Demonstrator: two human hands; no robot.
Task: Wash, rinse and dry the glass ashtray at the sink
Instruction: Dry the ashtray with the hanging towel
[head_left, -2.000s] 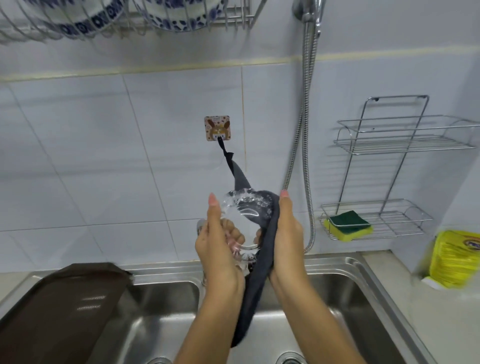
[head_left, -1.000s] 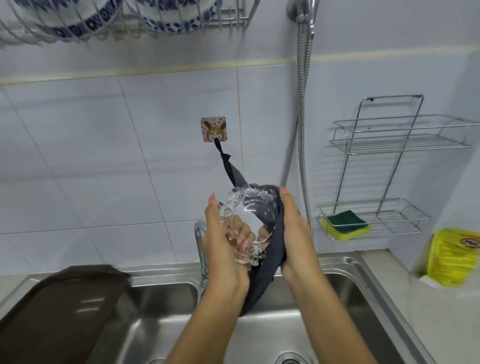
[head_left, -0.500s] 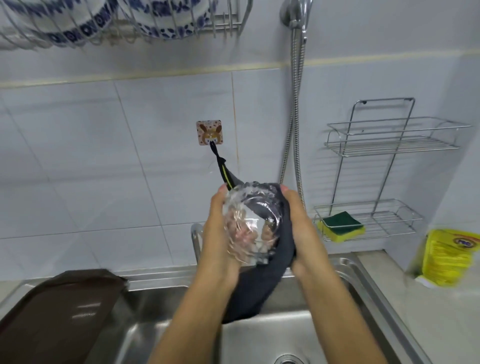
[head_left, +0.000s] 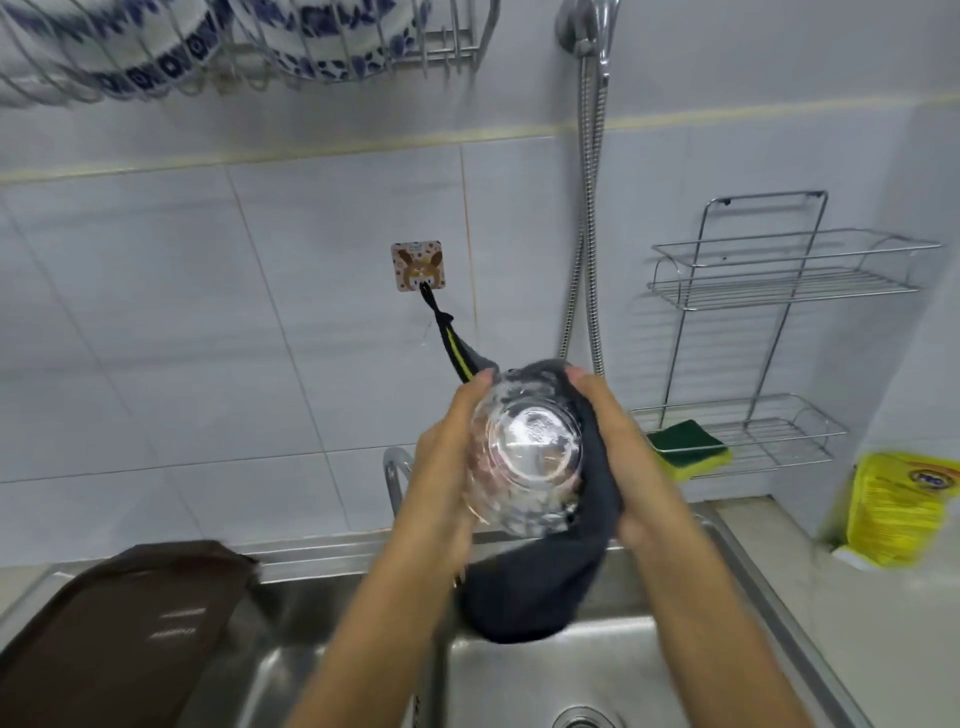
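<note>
The clear glass ashtray (head_left: 524, 462) is held up above the sink, its round bottom turned toward me. My left hand (head_left: 441, 462) grips its left side, fingers showing through the glass. A dark cloth (head_left: 540, 587) hangs by a loop from a square wall hook (head_left: 418, 265) and wraps the ashtray's right and back sides. My right hand (head_left: 618, 447) presses that cloth against the glass, thumb on the top edge.
A steel double sink (head_left: 597, 675) lies below, with a tap (head_left: 395, 473) behind my left hand and a brown tray (head_left: 119, 629) at left. A shower hose (head_left: 589, 223) hangs on the wall. The wire rack (head_left: 779, 291) holds a sponge (head_left: 688, 449); a yellow packet (head_left: 893, 509) stands right.
The ashtray has been turned from side-on until its bottom faces me and lifted slightly. The cloth has gathered more around it under my right hand.
</note>
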